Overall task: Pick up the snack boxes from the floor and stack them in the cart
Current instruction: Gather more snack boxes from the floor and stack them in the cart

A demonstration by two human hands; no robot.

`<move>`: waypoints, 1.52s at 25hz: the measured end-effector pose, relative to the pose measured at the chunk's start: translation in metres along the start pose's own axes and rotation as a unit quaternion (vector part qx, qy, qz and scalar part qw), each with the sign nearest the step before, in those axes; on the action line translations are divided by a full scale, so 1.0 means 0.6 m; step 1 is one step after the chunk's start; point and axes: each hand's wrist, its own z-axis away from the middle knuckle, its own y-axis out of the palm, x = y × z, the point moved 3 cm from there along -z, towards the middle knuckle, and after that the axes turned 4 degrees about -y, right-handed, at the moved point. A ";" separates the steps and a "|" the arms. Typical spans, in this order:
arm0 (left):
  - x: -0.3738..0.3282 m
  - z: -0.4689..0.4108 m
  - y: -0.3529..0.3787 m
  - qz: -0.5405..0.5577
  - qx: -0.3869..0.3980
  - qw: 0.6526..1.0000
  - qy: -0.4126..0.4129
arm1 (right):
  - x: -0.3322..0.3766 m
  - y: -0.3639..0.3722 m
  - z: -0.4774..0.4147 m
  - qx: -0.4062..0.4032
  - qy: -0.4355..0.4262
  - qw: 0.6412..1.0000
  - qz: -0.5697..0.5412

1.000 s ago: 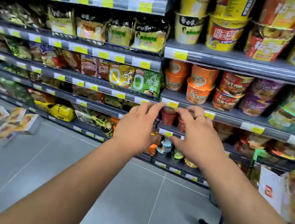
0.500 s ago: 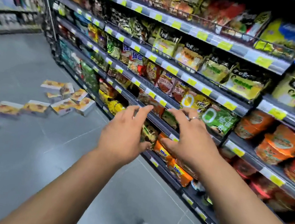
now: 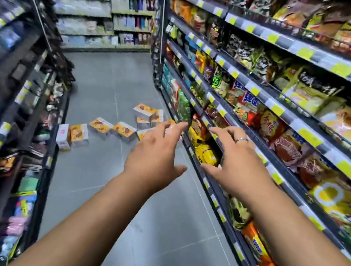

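Lying around: the snack boxes (image 3: 121, 129), orange and white, were scattered in a loose trail on the grey floor (image 3: 109, 80) mid-aisle, with a few piled up near the foot of the right-hand shelves (image 3: 268, 102).
Left hand (image 3: 155, 152): stretched out in the air, fingers (image 3: 178, 126) spread wide, holding nothing, and blocking a couple of boxes from view.
Right hand (image 3: 239, 164): just beside the left, fingers wide and a bit bent, empty too, with a ring (image 3: 241, 140) on one finger.
Right-hand shelves: packed with snack bags, yellow price tags (image 3: 308, 137) along the edges.
Left-hand shelves (image 3: 25, 96): pretty blurry, couldn't make out the goods.
Far end: more shelving (image 3: 86, 8) closed off the aisle.
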 end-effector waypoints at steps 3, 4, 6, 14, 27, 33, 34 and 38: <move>0.057 -0.073 -0.005 0.001 -0.025 0.997 -0.070 | 0.011 0.037 -0.118 0.024 -0.055 0.998 -0.021; 0.077 -0.091 -0.006 0.001 -0.030 0.996 -0.087 | 0.016 0.052 -0.148 0.032 -0.065 0.997 -0.026; 0.127 -0.126 -0.005 -0.011 -0.034 0.993 -0.115 | 0.032 0.087 -0.211 0.046 -0.087 0.994 -0.043; 0.381 -0.322 0.009 -0.037 -0.018 0.984 -0.176 | 0.131 0.246 -0.500 0.087 -0.108 0.988 -0.067; 0.689 -0.731 0.022 -0.026 0.056 0.988 -0.143 | 0.160 0.405 -0.912 0.086 -0.001 0.992 -0.097; 0.787 -0.943 0.069 -0.042 0.071 0.984 -0.156 | 0.129 0.482 -1.166 0.112 -0.011 0.989 -0.092; 0.798 -0.980 0.076 -0.039 0.083 0.983 -0.160 | 0.123 0.489 -1.211 0.120 -0.015 0.988 -0.094; 0.833 -1.105 0.104 -0.026 0.105 0.981 -0.159 | 0.101 0.504 -1.359 0.160 -0.036 0.984 -0.069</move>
